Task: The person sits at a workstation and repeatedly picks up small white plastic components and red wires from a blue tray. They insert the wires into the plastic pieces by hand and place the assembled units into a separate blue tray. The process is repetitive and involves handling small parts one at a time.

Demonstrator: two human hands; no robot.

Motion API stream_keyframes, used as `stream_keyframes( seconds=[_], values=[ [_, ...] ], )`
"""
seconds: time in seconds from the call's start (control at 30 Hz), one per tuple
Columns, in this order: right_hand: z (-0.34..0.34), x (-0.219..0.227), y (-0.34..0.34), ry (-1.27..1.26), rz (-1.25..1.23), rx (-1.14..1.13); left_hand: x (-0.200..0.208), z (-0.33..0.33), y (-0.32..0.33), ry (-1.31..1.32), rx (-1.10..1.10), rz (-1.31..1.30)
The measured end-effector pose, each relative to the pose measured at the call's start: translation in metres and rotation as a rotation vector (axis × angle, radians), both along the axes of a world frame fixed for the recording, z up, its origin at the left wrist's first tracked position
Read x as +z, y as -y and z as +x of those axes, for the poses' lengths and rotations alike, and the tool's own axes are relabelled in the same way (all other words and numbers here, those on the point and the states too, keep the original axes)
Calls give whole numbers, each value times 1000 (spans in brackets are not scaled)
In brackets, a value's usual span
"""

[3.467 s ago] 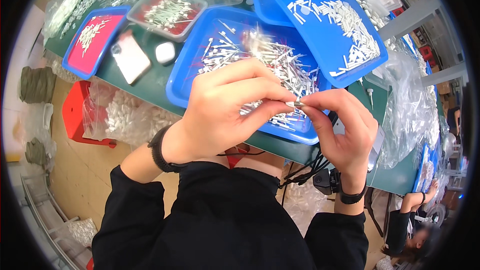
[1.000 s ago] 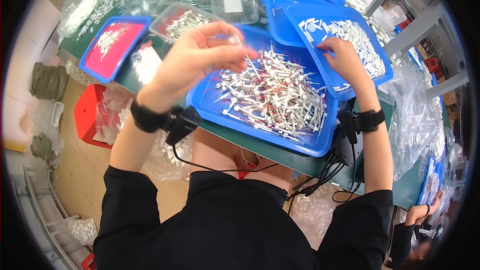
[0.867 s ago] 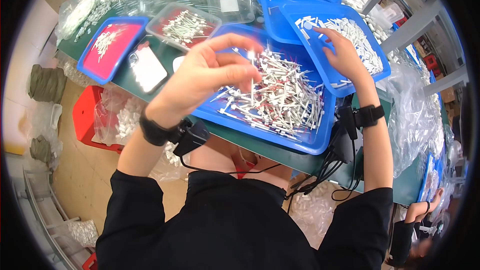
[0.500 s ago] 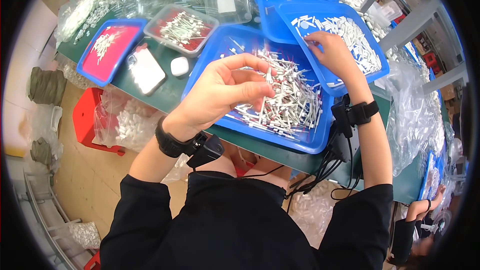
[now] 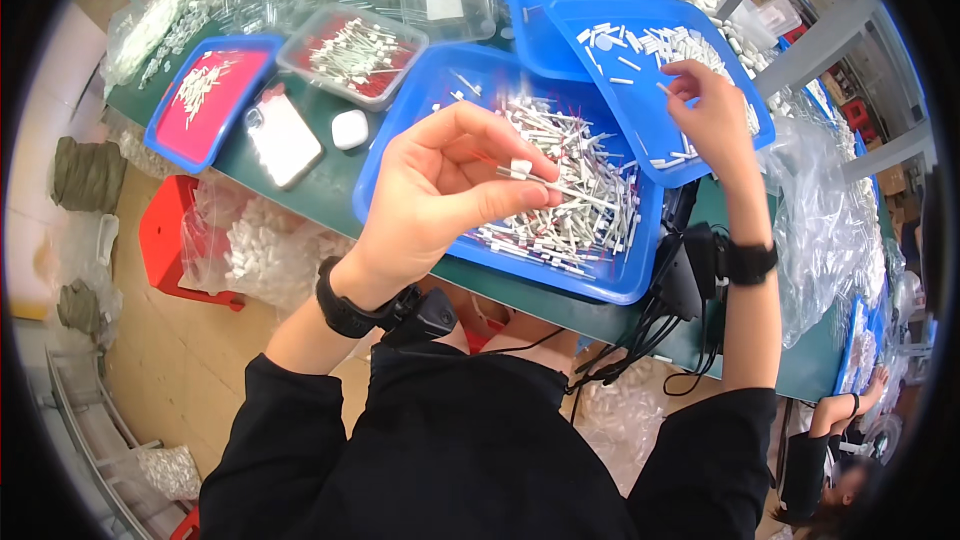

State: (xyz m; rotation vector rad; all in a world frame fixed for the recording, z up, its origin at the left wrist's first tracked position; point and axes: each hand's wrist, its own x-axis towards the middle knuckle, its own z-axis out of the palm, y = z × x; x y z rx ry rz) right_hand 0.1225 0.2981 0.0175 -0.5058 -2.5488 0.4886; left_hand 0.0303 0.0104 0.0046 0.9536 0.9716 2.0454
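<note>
My left hand [image 5: 425, 195] is closed over the large blue tray [image 5: 625, 290]. Thumb and fingers pinch a thin white stick-like part [image 5: 520, 170] with a small white block and a red wire on it. Many similar white parts with red wires [image 5: 590, 220] lie heaped in that tray. Over the overlapping blue tray [image 5: 620, 105] at the right, my right hand [image 5: 708, 118] is closed in a pinch. A small white tube [image 5: 664, 89] sticks out at its fingertips. More white tubes [image 5: 680, 43] lie scattered in that tray, partly hidden by the hand.
Left of the trays are a clear box of white parts [image 5: 355, 52], a white phone [image 5: 284, 140], a white rounded case [image 5: 350, 129] and a pink-lined blue tray [image 5: 185, 145]. Black cables [image 5: 640, 340] hang at the table edge. Another person [image 5: 825, 460] sits at far right.
My right hand has moved right across the tray and now shows a small white tube at its fingertips. The part in my left hand has turned from upright to nearly level.
</note>
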Motion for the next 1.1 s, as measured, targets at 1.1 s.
stream_keyframes(
  seconds=[1.1],
  values=[
    [58, 17, 148, -299, 90, 395, -3, 25, 0, -551, 279, -179]
  ],
)
